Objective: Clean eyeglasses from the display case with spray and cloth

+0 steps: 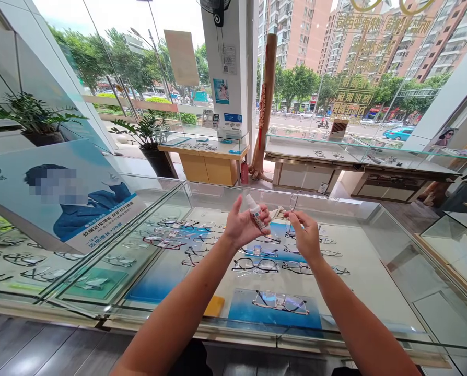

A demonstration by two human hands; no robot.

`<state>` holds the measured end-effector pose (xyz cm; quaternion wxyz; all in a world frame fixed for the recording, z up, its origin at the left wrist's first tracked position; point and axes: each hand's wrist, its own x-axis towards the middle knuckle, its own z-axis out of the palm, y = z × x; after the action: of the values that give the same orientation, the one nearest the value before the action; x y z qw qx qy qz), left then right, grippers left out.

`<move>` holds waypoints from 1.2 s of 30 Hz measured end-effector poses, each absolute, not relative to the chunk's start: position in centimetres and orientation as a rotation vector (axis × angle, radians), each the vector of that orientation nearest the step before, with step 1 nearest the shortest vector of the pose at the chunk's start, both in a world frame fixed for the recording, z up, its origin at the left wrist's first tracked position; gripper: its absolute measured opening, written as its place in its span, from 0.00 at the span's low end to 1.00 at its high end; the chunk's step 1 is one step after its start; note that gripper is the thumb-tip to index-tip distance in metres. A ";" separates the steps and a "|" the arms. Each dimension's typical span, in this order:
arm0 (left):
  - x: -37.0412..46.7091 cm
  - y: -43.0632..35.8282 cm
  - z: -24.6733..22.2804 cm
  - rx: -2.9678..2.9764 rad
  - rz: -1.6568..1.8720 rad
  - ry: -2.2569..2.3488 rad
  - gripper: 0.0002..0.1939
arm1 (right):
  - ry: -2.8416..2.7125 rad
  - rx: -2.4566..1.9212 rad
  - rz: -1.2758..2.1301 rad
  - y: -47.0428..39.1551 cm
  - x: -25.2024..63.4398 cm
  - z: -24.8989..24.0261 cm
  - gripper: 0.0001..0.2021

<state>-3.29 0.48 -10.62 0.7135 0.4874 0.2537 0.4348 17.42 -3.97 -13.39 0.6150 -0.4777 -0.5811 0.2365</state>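
Far left, potted plant (33, 117) behind a sign (100, 222) that shows a person in a blue jacket, sign tilted, over the left part of the glass bench (386, 292). Below it, rows of glasses (24, 258) inside the bench; green card (88, 287) just right of them. Second plant (147, 136) in a dark pot farther back, beside a wood-front case (208, 169). Left forearm reaches in from the bottom, left hand (239, 227) palm up over the bench, thumb raised, fingers curled around a small white bottle (256, 213), bottle tilted, nozzle up. Yellow block (214, 306) low, right of the left forearm. Pillar (229, 99) with posters behind, fan (216, 8) at its top; red extinguisher (244, 172) on the floor by a tree trunk (265, 104). Under the hands, inside the bench, several pairs of dark-rimmed glasses on and around a blue sheet; nearest pair (280, 302) lies on a blue card (253, 316) at the front. Pale cloth (276, 212) between the hands, cannot tell which one has it. Right hand (307, 235) clamped in a fingertip pinch on a thin wire frame (292, 201), above the bench, just right of the bottle; frame detail too fine to read. Farther right, long glass case (307, 169) by the window, blue car (398, 133) outside.
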 end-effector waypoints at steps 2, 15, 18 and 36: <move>-3.3 0.3 -10.3 1.097 0.955 0.587 0.43 | -1.330 -1.092 0.580 -3.9 17.5 -13.5 0.18; -2.8 0.4 -10.4 0.975 1.028 0.509 0.42 | -1.314 -1.052 0.651 -3.8 17.5 -13.2 0.17; -2.7 0.3 -10.5 1.006 1.047 0.501 0.41 | -1.328 -1.061 0.618 -3.9 17.5 -13.2 0.17; -1.8 1.2 -13.3 1.677 1.263 0.864 0.29 | -1.580 -0.996 0.741 -4.7 16.0 -14.0 0.19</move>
<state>-1.82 1.23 -13.28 0.4221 0.6696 0.3451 0.5043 16.02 -4.75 -13.96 0.5363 -0.4183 -0.6637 0.3113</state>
